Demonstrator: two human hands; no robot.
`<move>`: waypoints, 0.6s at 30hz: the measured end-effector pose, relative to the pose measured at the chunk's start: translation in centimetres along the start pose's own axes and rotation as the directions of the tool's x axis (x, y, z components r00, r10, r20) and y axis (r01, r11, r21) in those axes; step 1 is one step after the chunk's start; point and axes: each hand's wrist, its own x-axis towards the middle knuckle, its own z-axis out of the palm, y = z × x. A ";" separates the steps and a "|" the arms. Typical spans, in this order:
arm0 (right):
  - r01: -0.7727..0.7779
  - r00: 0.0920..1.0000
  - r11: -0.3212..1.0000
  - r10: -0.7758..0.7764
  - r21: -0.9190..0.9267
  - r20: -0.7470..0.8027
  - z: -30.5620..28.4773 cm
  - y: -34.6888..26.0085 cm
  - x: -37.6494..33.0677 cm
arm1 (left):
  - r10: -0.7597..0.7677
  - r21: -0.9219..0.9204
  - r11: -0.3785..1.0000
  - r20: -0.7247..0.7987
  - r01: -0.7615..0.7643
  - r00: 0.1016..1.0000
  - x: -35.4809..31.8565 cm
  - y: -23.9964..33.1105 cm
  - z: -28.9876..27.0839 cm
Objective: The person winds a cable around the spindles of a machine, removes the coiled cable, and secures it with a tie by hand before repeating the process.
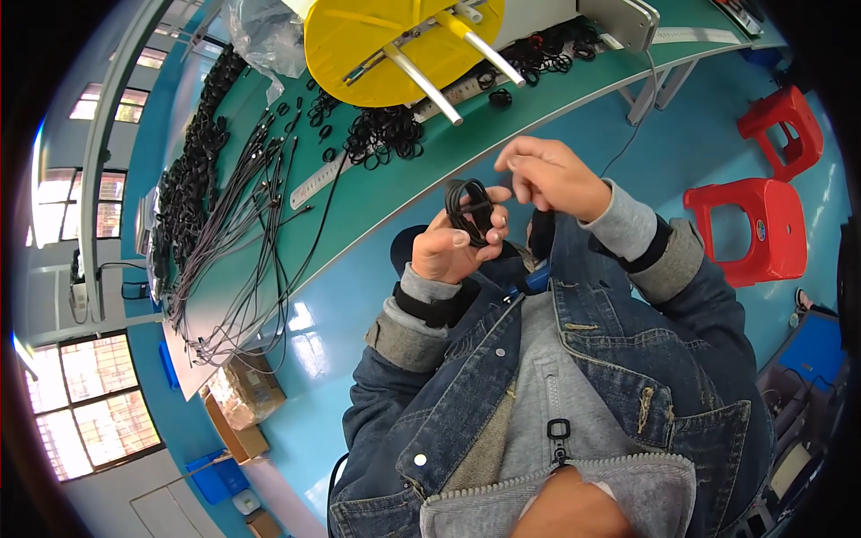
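Two hands: raised over the green counter (502,134).
Left hand (453,247): closed around black cable coil (468,208).
Right hand (549,175): fingers pinched together, touching the coil's edge.

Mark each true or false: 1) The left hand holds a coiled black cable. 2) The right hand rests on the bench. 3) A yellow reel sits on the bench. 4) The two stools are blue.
1) True: the left hand grips the coiled black cable.
2) False: the right hand is raised beside the coil, off the bench.
3) True: the yellow reel sits at the bench's far side.
4) False: the stools are red.
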 end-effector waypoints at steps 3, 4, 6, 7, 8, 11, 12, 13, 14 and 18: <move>0.523 0.826 0.566 -0.520 -0.637 0.216 1.0 0.0 1.2 | -0.056 0.300 0.943 -0.285 0.144 0.957 -0.6 0.2 0.6; 0.641 0.635 0.116 -0.636 -0.759 0.439 1.4 -0.3 1.7 | -0.030 0.306 0.944 -0.291 0.123 0.956 -0.6 -0.1 0.7; 0.525 0.773 0.232 -0.534 -0.819 0.344 4.1 -0.1 1.3 | -0.020 0.672 0.657 -0.437 0.342 0.899 -0.8 -1.2 -0.1; 0.349 0.892 0.327 -0.404 -0.878 0.203 5.2 -0.1 0.8 | 0.159 0.729 0.656 -0.385 0.194 0.909 -0.7 -2.1 -0.9; 0.338 0.889 0.343 -0.422 -0.876 0.178 5.7 0.6 0.9 | 0.337 0.781 0.622 -0.322 0.047 0.885 -0.6 -2.9 -1.6; 0.257 0.916 0.432 -0.395 -0.865 0.075 5.3 1.7 0.6 | 0.675 0.995 0.072 -0.098 0.067 0.731 -0.5 -3.1 -0.6; 0.310 0.906 0.420 -0.402 -0.853 0.132 5.6 1.8 0.6 | 0.639 0.964 0.168 -0.265 0.205 0.722 -0.9 -3.1 0.0; 0.358 0.868 0.442 -0.482 -0.823 0.119 5.9 1.9 0.7 | 0.584 0.905 0.267 -0.425 0.331 0.692 -1.2 -3.2 0.2; 0.400 0.826 0.462 -0.556 -0.792 0.093 6.3 1.9 0.8 | 0.617 0.903 0.270 -0.429 0.334 0.660 -1.3 -3.6 -0.6; 0.488 0.807 0.417 -0.550 -0.767 0.214 7.4 2.3 0.9 | 0.507 0.959 0.226 -0.265 0.170 0.820 -2.2 -3.6 -2.2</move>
